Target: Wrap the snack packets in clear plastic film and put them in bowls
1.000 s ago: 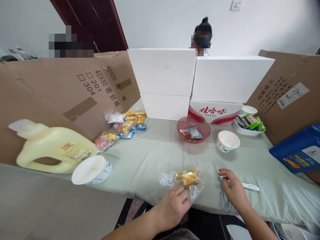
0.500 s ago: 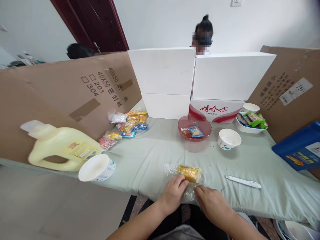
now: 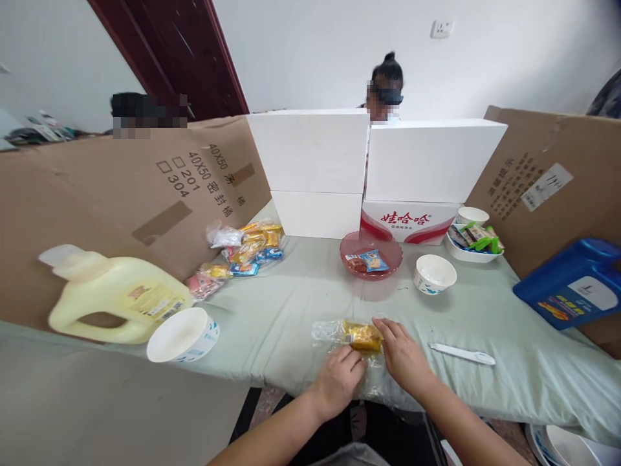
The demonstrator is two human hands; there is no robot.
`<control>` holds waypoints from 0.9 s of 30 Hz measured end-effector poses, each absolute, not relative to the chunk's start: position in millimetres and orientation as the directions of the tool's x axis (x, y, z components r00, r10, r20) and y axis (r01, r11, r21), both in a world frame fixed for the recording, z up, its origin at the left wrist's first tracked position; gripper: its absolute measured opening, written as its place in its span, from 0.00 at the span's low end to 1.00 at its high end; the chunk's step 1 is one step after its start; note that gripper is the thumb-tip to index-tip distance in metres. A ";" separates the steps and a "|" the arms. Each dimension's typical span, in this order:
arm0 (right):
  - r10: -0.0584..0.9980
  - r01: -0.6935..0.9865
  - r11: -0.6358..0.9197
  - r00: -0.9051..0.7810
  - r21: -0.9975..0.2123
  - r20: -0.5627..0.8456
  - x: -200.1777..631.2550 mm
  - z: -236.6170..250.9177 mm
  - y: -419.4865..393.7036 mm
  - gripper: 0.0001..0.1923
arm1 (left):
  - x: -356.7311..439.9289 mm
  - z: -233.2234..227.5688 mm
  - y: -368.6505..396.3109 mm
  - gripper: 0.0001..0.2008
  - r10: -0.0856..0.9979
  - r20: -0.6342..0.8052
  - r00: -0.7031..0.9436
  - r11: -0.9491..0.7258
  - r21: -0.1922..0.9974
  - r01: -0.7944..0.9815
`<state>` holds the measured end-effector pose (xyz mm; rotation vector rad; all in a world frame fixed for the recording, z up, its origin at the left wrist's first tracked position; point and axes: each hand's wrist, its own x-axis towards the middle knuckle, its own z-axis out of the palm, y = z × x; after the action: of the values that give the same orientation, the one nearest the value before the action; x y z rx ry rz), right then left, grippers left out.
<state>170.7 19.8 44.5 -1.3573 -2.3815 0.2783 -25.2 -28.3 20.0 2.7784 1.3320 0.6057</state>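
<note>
A gold-wrapped snack packet (image 3: 363, 336) lies on crinkled clear plastic film (image 3: 328, 331) near the table's front edge. The film spreads out to the left of the packet and below it. My left hand (image 3: 338, 377) is closed at the packet's near side, its curled fingers on the film. At the packet's right end rests my right hand (image 3: 403, 355), fingers stretched forward and touching it; the thumb is hard to make out. A white plastic-handled cutter (image 3: 462, 354) lies to the right of my hands.
Behind stand a pink bowl (image 3: 345, 259) with snack packets, a paper bowl (image 3: 435, 275) and a white dish (image 3: 474, 255). Bagged snacks (image 3: 252, 249), a yellow jug (image 3: 116, 294) and another paper bowl (image 3: 182, 335) are left. A blue bottle (image 3: 567, 285) stands right. Boxes (image 3: 412, 223) wall the back.
My right hand has moved forward from the film's near edge to the packet's right end, its fingers straightening. My left hand stays by the packet. The view has tilted slightly.
</note>
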 end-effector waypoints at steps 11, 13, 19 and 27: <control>0.894 0.658 0.426 -0.200 -0.621 0.401 168.3 -24.5 48.8 0.21 | -24.1 43.5 -18.6 0.12 0.770 0.334 0.543 -0.620 0.195 0.760; 0.875 0.689 0.453 -0.222 -0.566 0.431 167.7 -23.6 48.5 0.20 | -21.6 42.5 -6.2 0.17 0.744 0.312 0.591 -0.658 0.182 0.731; 0.847 0.788 0.482 -0.308 -0.384 0.432 165.5 -20.0 49.7 0.21 | -45.3 41.3 28.2 0.28 0.898 0.094 0.429 -0.435 0.327 0.839; 0.847 0.813 0.491 -0.361 -0.313 0.390 161.7 -19.2 48.0 0.21 | -85.0 80.6 75.8 0.21 0.977 0.106 0.185 -0.189 0.835 0.518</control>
<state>161.7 48.0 -19.2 -1.3660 -2.2363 0.0894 -85.0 75.8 80.6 1.8026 1.4077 0.8868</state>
